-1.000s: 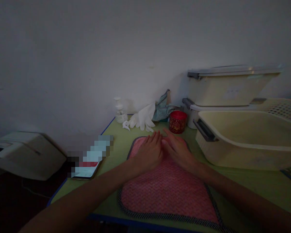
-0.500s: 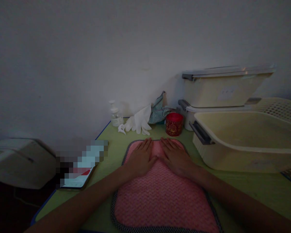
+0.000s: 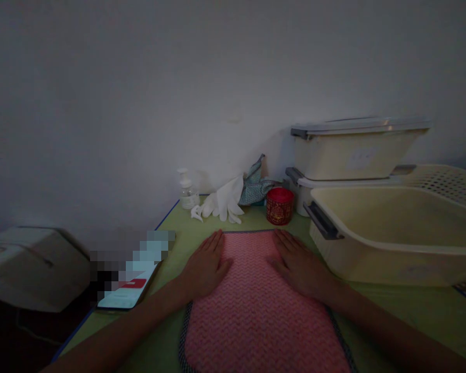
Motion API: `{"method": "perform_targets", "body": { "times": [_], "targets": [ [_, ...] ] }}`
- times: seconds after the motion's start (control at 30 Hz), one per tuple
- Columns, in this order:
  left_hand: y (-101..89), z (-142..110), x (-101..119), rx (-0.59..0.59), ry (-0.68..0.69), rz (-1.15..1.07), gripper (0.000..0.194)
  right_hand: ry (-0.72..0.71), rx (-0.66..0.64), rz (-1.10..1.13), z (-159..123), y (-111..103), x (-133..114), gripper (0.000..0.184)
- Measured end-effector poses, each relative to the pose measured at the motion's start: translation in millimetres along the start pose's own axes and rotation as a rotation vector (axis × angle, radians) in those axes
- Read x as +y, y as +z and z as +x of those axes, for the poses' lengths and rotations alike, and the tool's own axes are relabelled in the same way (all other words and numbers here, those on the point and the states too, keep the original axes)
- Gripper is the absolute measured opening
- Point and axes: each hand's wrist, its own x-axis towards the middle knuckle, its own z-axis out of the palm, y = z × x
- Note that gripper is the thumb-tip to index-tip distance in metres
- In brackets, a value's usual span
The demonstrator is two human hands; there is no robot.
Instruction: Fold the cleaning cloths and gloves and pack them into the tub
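Note:
A pink cloth (image 3: 260, 311) with a dark checked border lies spread flat on the green table in front of me. My left hand (image 3: 205, 263) rests palm down over its far left corner, fingers stretched forward and thumb out to the side. On the far right corner lies my right hand (image 3: 297, 263), also flat with fingers extended. Both hands cover the cloth's far corners. Between them the woven surface shows, and neither hand grips anything.
Beyond the cloth stand a pump bottle (image 3: 187, 190), white gloves (image 3: 227, 201), a crumpled blue-green cloth (image 3: 253, 187) and a red container (image 3: 280, 206). Cream storage boxes (image 3: 345, 155) and an open cream bin (image 3: 376, 264) fill the right. A phone (image 3: 134, 287) lies at left.
My hands have slid apart from the middle of the cloth's far edge, the left one leftward and the right one rightward. The view has tilted up slightly.

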Motion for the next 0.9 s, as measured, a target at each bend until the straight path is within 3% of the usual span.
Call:
{"method": "perform_targets", "body": {
  "times": [0.13,0.3,0.47,0.57,0.7,0.9],
  "targets": [
    [-9.4,0,6,0.011,-0.008,0.044,0.058,0.010,-0.005,-0.009,0,-7,-4,0.064],
    [-24.2,-12,39,0.037,0.120,-0.066,0.054,-0.102,0.094,0.138,-16,-20,-38,0.058],
    [-9.7,-32,68,-0.027,0.300,-0.255,0.054,-0.190,-0.102,0.220,-43,-15,-66,0.070],
    [-0.1,-39,65,-0.058,0.272,-0.247,0.060,-0.233,-0.137,0.207,-51,-10,-61,0.075],
    [1.0,-50,48,-0.079,0.273,-0.176,0.063,-0.266,-0.036,0.188,-60,-6,-43,0.068],
    [0.1,-70,29,0.055,0.289,-0.072,0.079,-0.241,0.108,0.209,-81,-3,-26,0.066]
  ]
}}
